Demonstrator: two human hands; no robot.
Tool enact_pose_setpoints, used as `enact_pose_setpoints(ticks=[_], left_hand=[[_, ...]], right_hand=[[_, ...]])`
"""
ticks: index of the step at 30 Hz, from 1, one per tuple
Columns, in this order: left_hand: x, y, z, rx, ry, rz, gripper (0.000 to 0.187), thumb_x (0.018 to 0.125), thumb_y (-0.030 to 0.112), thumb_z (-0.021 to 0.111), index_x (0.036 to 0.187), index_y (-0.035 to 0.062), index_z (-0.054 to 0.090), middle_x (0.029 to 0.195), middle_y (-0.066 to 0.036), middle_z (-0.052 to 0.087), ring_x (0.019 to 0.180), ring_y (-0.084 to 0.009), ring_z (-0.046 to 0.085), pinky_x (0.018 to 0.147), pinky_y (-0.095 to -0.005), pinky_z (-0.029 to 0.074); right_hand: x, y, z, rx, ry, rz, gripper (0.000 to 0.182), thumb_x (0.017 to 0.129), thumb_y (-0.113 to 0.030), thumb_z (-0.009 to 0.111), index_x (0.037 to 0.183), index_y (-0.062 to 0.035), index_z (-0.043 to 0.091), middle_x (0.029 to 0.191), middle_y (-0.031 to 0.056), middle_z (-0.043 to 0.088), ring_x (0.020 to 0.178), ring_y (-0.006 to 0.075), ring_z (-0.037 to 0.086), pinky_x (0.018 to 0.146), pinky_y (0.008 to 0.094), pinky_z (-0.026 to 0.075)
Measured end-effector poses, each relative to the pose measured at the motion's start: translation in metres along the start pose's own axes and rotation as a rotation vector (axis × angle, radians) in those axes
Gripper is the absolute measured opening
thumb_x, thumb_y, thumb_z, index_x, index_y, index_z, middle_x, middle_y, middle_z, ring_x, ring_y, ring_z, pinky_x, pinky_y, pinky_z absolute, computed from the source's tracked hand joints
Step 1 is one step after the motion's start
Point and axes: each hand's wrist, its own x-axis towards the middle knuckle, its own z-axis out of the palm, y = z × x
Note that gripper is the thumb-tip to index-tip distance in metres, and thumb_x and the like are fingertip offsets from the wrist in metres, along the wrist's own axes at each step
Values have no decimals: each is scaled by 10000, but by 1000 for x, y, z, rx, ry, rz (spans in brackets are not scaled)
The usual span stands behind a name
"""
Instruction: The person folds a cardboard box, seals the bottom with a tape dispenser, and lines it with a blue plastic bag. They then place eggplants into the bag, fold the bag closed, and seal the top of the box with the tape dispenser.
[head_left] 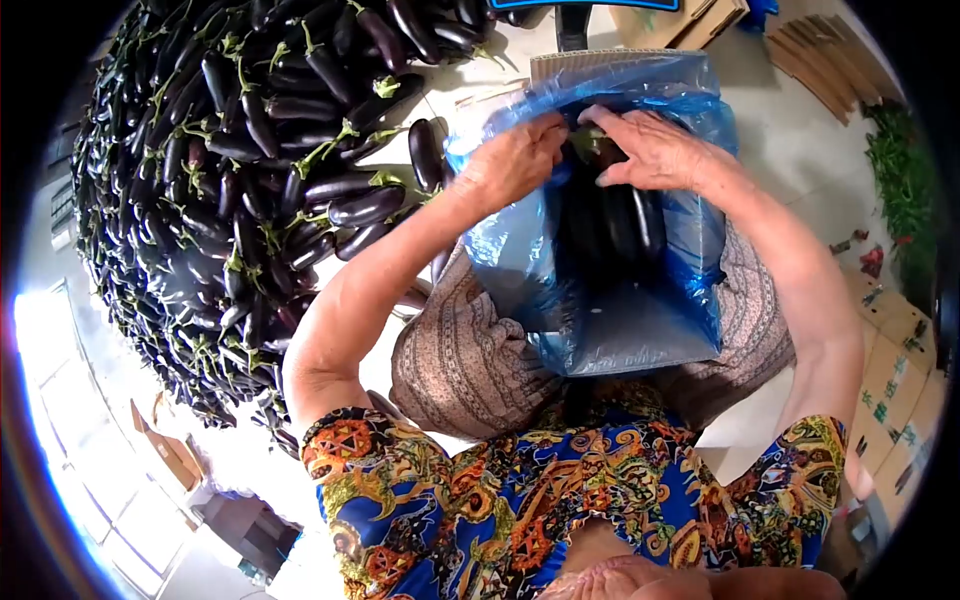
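Observation:
A cardboard box (625,68) stands between my knees, lined with a blue plastic bag (510,255). Dark purple eggplants (622,222) lie side by side in its far half, while bare liner shows at the near end. My left hand (515,158) is at the far left of the box, against the liner, with its fingers curled together; what they grip is hidden. Over the far end of the box, my right hand (650,150) has thumb and fingers apart. Between the hands, a greenish-brown stem end (598,150) shows in shadow, partly covered by the fingers.
A large heap of eggplants (240,190) spreads over the floor on the left, some close to the box. Flat cardboard pieces (825,65) lie at the far right. Green peppers (900,170) are piled at the right, with printed cartons (885,385) nearer me.

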Motion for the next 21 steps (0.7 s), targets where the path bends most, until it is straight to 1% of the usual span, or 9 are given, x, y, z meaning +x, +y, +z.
enact_pose_setpoints(ticks=[2,4,6,8,9,11,14,15,21], left_hand=[[20,20,-51,-491,-123,-385,244,912,184,566,1097,38,628,878,-136,662,750,-275,665,710,-349,526],[24,16,-58,-429,-116,-372,228,901,167,571,1079,52,653,913,-165,674,819,-336,662,742,-373,523],[25,12,-53,-358,-87,-334,224,891,148,575,1061,30,661,955,-185,672,873,-361,649,768,-397,520],[23,5,-36,-238,-24,-242,221,885,135,577,1054,16,658,968,-183,672,890,-355,646,781,-405,518],[23,0,-26,-210,-21,-195,227,867,126,592,1060,29,662,894,-198,674,834,-367,646,749,-432,521],[30,8,-28,-151,-40,-265,234,858,128,600,1068,49,667,822,-199,668,780,-377,645,711,-444,521],[32,8,-21,-87,8,-255,248,847,142,611,1081,86,672,718,-192,652,698,-389,638,647,-455,519],[31,8,-20,-71,-6,-242,246,849,144,609,1080,87,672,725,-192,654,701,-387,640,646,-453,520],[29,4,-15,-41,-19,-232,220,840,141,612,1047,109,680,749,-178,667,691,-367,651,641,-452,525]], right_hand=[[-2,-30,-26,12,-147,89,727,798,-383,698,1343,-19,383,1139,244,567,1096,402,529,961,423,421],[-5,-45,-44,-5,-259,133,782,798,-491,671,1359,-33,378,1192,240,560,1108,387,529,970,420,418],[0,-33,-42,51,-210,70,841,781,-523,668,1396,-42,355,1194,238,561,1100,369,538,976,422,410],[-7,-29,-53,356,-425,271,838,784,-525,659,1404,-48,358,1230,234,553,1130,344,542,905,390,474],[-8,-27,-49,260,-429,297,834,788,-520,652,1411,-51,359,1260,231,535,1091,318,581,750,359,540],[-11,-1,-21,159,-321,371,811,803,-498,643,1426,-70,349,1258,217,538,1021,312,611,647,343,539],[-7,-24,-39,211,-381,451,774,813,-484,630,1414,-72,369,1229,224,559,1076,363,576,843,417,497],[1,-5,-24,130,-338,344,744,810,-469,627,1383,-54,398,1169,234,583,1095,381,561,929,454,441],[41,-7,-7,-125,-296,209,631,805,-388,636,1291,-12,491,1136,230,606,1108,367,557,949,427,440]])
